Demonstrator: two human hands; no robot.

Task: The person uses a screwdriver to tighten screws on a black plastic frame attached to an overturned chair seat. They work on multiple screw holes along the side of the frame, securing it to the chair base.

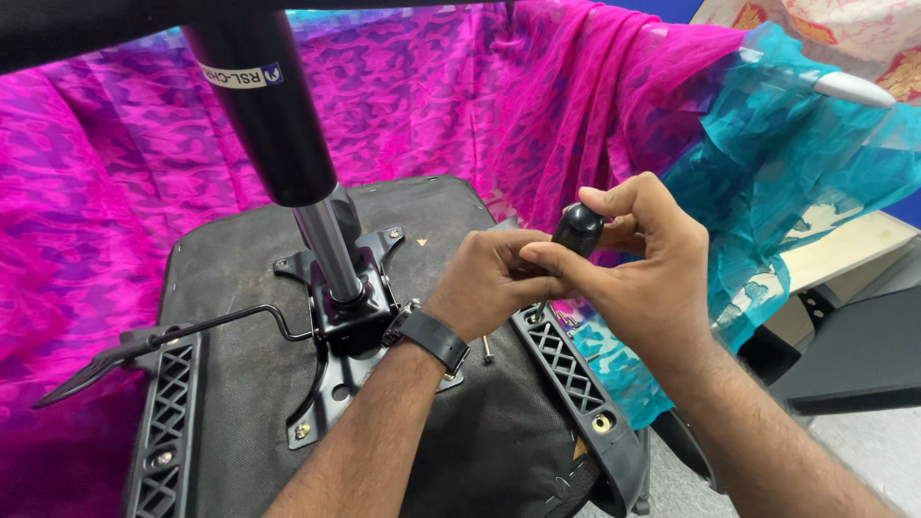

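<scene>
White oblong label [242, 75] sat high on the black cylinder [264, 105] at far left, right hand [645, 264] closed round a screwdriver [577, 230], left hand [494, 283] pinching its shaft, above the seat's [240, 288] right bracket [566, 369], loose bolt [487, 347] near.

Glossy black plastic handle [578, 230]; polished metal piston [329, 245]; matt fabric seat underside [240, 288].

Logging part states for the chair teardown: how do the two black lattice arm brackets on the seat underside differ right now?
The left bracket lies clear in view, near the lever handle, untouched. The right bracket sits under the hands: its upper end is hidden by the left hand and right hand, which hold a black screwdriver handle above it. A loose screw stands beside the right bracket, none beside the left. Both are black lattice plastic on the seat base.
</scene>
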